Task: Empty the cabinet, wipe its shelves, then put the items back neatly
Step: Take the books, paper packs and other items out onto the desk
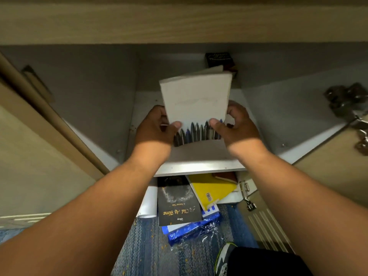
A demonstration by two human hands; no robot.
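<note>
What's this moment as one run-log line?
left hand: grips white book | right hand: grips same book | where: over cabinet shelf | shelf back: dark box | floor: books

Two bare forearms, short-nailed left hand (157, 126) and right hand (237, 124). Lower right: black fabric garment (264, 261) covering leg, white-and-grey sneaker (224, 260) with black panels, yellow-green edging.

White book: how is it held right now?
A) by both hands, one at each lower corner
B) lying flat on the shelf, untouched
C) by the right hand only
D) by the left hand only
A: the left hand and the right hand each grip a lower corner of the white book, thumbs on its near face.
</note>
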